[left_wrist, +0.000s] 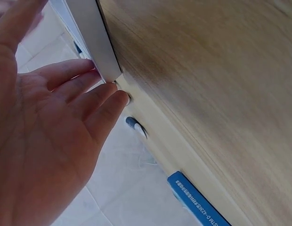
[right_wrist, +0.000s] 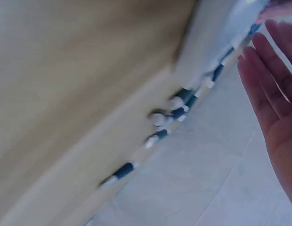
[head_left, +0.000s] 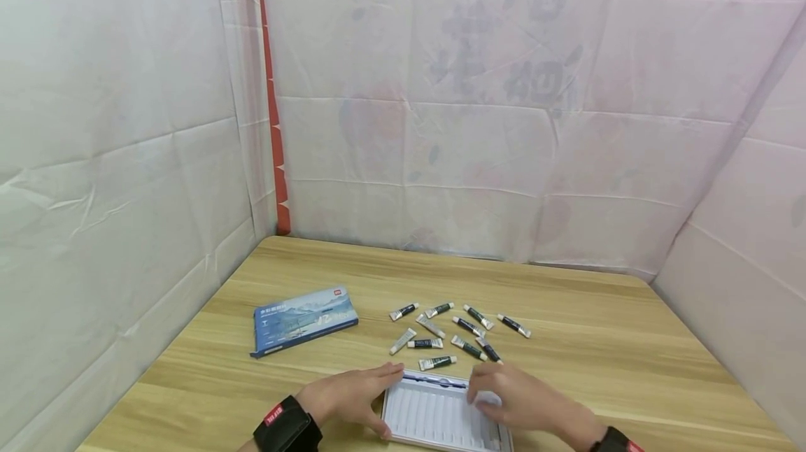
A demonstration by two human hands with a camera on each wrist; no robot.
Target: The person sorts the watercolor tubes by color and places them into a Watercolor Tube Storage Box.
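A white slotted paint tray [head_left: 428, 410] lies at the near edge of the table, with a long dark-blue and clear piece [head_left: 434, 380] along its far side. My left hand [head_left: 355, 396] touches the tray's left edge, fingertips at the far corner and thumb at the near one. In the left wrist view, the loosely straight fingers [left_wrist: 101, 101] meet the tray's side. Over the tray's right part hovers my right hand [head_left: 519, 396], fingers bent downward in the head view. Its fingers [right_wrist: 266, 75] look nearly straight in the right wrist view, with nothing seen between them.
Beyond the tray several small paint tubes [head_left: 437, 362] lie scattered, with dark or silvery bodies and pale caps. A blue paint box [head_left: 305, 319] with a mountain picture lies at the left. White sheeting [head_left: 409, 123] walls the wooden table [head_left: 598, 340] at back and sides.
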